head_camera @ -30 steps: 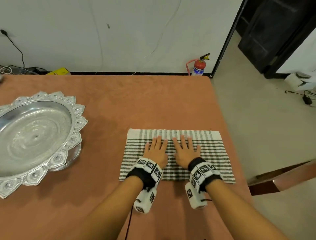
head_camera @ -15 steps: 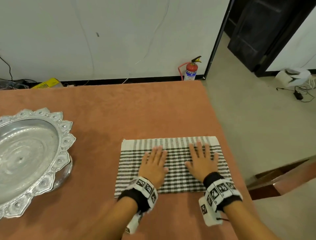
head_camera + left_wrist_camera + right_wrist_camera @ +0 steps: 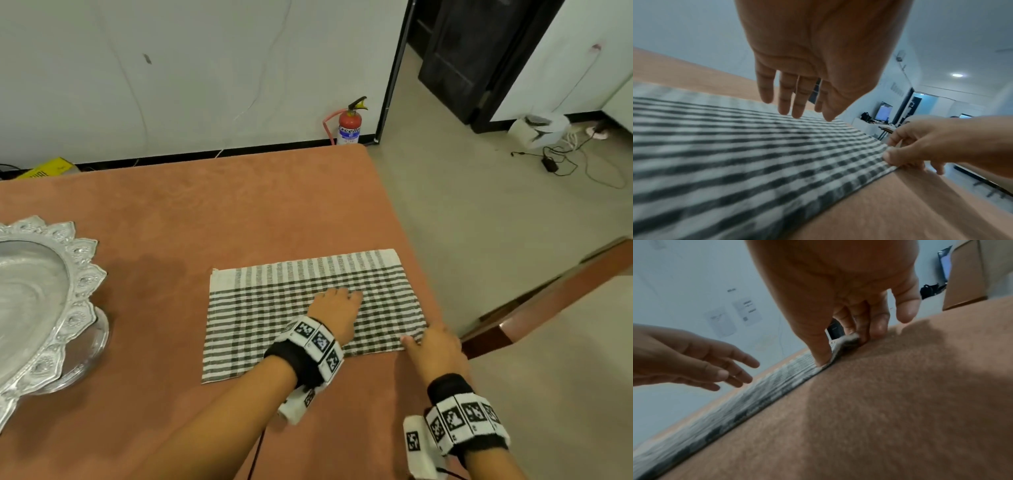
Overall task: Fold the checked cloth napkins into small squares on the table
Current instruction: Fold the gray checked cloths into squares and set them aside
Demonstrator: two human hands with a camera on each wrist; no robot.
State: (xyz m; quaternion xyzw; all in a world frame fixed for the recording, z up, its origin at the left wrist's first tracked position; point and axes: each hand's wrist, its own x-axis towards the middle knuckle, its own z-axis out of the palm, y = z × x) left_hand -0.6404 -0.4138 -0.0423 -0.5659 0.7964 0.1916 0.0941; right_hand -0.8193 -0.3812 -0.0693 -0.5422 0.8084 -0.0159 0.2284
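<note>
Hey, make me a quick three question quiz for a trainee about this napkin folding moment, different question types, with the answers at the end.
1. True or false: the right hand pinches the near right corner of the checked napkin.
2. Multiple choice: the left hand is (A) gripping the silver tray, (B) open with fingers straight above the napkin, (C) holding the fire extinguisher.
3. Fill in: left of the napkin on the table stands a silver ____.

Key: 1 true; 2 B; 3 tray.
</note>
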